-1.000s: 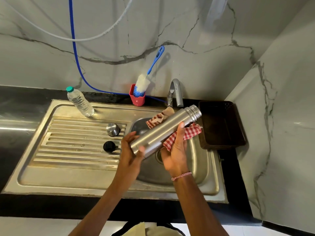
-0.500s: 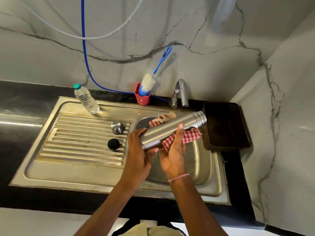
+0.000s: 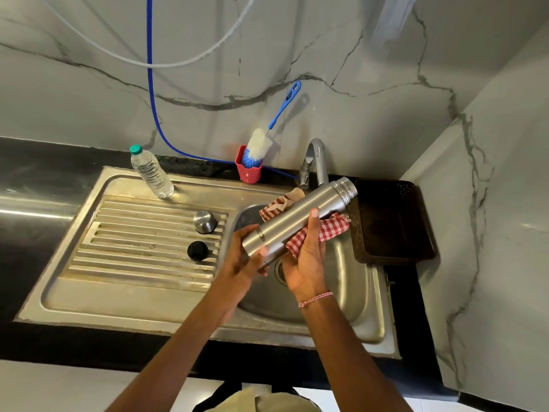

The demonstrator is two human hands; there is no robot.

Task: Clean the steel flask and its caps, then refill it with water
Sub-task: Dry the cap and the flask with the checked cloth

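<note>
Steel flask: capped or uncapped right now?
Uncapped: the flask shows a bare threaded neck; the steel cap and black cap stand on the drainboard.

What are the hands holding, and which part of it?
The left hand grips the steel flask by its bottom end. The right hand holds a checked cloth against the flask's middle.

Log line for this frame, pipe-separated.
phase: wipe exterior | steel flask: uncapped, tilted over sink | left hand: grips its base | right hand: holds checked cloth against it | steel cap, black cap: on drainboard
</note>
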